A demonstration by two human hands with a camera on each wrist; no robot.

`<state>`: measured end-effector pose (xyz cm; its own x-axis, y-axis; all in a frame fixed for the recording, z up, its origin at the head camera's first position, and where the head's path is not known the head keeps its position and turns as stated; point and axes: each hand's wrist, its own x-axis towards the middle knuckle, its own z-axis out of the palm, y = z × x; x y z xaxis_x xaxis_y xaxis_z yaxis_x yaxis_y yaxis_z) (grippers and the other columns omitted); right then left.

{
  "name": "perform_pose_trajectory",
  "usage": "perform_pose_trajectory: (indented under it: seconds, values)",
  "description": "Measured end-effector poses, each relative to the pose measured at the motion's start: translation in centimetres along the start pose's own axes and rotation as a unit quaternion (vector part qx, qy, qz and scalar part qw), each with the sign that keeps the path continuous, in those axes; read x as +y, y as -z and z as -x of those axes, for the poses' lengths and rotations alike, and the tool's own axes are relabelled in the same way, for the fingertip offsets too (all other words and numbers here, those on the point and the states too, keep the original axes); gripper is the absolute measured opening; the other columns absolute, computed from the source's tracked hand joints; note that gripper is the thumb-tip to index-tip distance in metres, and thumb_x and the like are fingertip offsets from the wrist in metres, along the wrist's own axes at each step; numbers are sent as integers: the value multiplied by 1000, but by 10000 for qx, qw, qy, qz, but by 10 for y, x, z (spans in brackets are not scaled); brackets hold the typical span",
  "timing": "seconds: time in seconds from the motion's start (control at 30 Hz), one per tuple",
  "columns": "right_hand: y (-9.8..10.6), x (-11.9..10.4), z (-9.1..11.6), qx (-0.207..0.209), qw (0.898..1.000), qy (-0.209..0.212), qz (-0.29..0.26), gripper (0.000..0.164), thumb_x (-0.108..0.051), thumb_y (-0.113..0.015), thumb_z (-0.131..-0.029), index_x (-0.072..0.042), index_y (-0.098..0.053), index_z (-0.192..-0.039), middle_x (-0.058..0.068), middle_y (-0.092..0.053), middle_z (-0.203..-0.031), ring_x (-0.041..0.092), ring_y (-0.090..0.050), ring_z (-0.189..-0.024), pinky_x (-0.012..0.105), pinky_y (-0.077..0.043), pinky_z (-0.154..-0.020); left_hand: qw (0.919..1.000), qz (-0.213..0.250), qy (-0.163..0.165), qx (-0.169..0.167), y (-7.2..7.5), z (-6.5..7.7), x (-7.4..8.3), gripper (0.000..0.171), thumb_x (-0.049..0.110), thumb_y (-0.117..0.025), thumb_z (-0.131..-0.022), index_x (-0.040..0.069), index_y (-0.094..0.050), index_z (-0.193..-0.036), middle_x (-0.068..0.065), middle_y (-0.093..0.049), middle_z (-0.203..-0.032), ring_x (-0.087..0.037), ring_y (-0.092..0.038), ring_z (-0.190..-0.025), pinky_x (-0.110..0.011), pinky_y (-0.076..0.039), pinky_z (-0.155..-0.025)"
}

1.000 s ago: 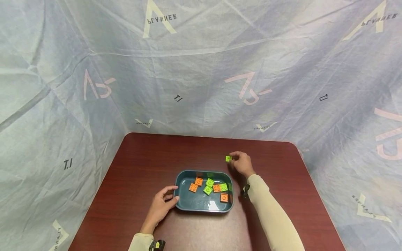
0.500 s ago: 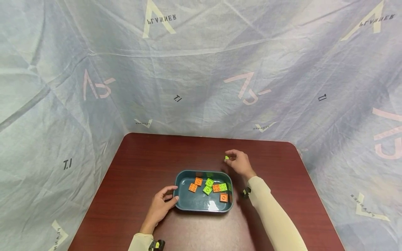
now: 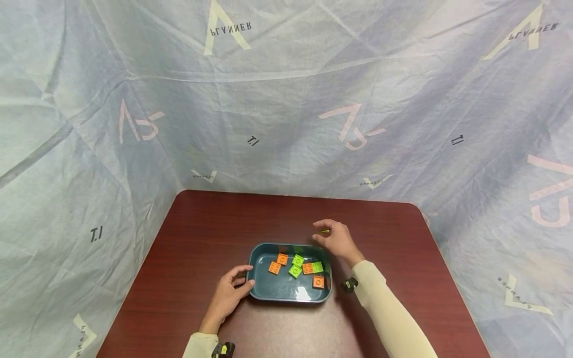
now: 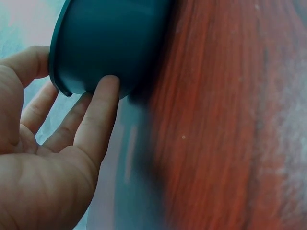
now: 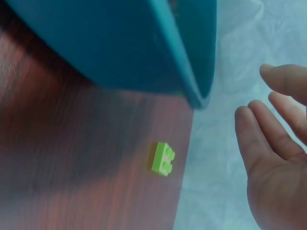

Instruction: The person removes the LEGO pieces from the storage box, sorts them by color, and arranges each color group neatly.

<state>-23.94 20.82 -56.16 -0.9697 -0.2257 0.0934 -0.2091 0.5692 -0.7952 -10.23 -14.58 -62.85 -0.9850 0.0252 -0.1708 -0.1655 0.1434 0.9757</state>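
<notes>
A dark teal tray [image 3: 286,300] rests on the table with several orange and green toy bricks in it, among them an orange brick [image 3: 318,282] and a green brick [image 3: 295,271]. My left hand [image 3: 228,293] holds the tray's left end, tips reaching the rim and one finger [image 4: 98,115] lying on the outer wall. Behind the tray, my right hand [image 3: 337,241] has relaxed fingers spread apart and holds nothing. One lime green toy brick [image 5: 162,159] is near the right hand, apart from its fingers in the right wrist view; the hand mostly hides it in the head view.
The reddish-brown wooden table [image 3: 215,219] has rounded far corners. Pale printed fabric [image 3: 286,124] hangs around its back and sides. The tray's high wall [image 5: 120,48] fills the upper part of the right wrist view.
My right hand has shifted left and toward the tray, its fingertips moving past the lime green brick, which is now mostly covered. The left hand and tray have stayed put.
</notes>
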Motion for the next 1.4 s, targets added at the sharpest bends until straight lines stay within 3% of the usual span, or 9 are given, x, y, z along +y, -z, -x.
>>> perform_pose_trajectory:
  seconds: [0.27,0.57,0.8,0.97,1.17,1.4]
  values:
    - [-10,-16,12,-300,9993,215,3,34,-12,-84,-92,-14,-76,-125,12,-75,-126,28,-76,-109,43,-63,-92,10000,-12,22,21,-1,1,0,41,18,-82,-95,22,-71,-134,-9,-70,-133,-27,-71,-116,-27,-59,-79]
    - [-30,-31,21,-749,9962,435,-98,34,-14,-82,-94,-16,-75,-127,15,-73,-128,30,-75,-111,43,-63,-93,9999,105,-43,-10,-1,1,1,41,16,-82,-95,19,-71,-134,-11,-71,-129,-26,-72,-113,-26,-59,-79]
    - [-51,-41,26,-1034,9927,552,-272,34,-13,-82,-94,-6,-74,-127,19,-73,-124,30,-75,-108,34,-63,-89,9998,182,-11,-27,-1,1,0,41,17,-82,-94,21,-71,-134,-10,-71,-129,-26,-71,-113,-26,-59,-78]
    - [-64,-45,30,-1245,9902,588,-239,34,-12,-81,-96,-5,-74,-128,15,-72,-125,24,-73,-106,30,-62,-87,9998,194,-14,-42,-1,1,0,41,19,-83,-94,22,-71,-134,-10,-71,-129,-26,-71,-113,-26,-59,-79]
    - [-78,-41,31,-1360,9884,659,-129,35,-13,-80,-96,-4,-73,-129,13,-74,-122,20,-72,-105,31,-62,-89,9998,216,-9,-45,-1,1,-1,41,19,-83,-94,22,-71,-134,-10,-70,-130,-26,-71,-113,-27,-60,-79]
    - [-92,-37,32,-1243,9895,720,-130,32,-8,-81,-94,-1,-75,-125,14,-75,-120,27,-75,-104,34,-63,-86,9998,213,-22,-54,-1,1,-2,41,20,-82,-95,23,-71,-134,-10,-70,-130,-27,-70,-114,-28,-59,-79]
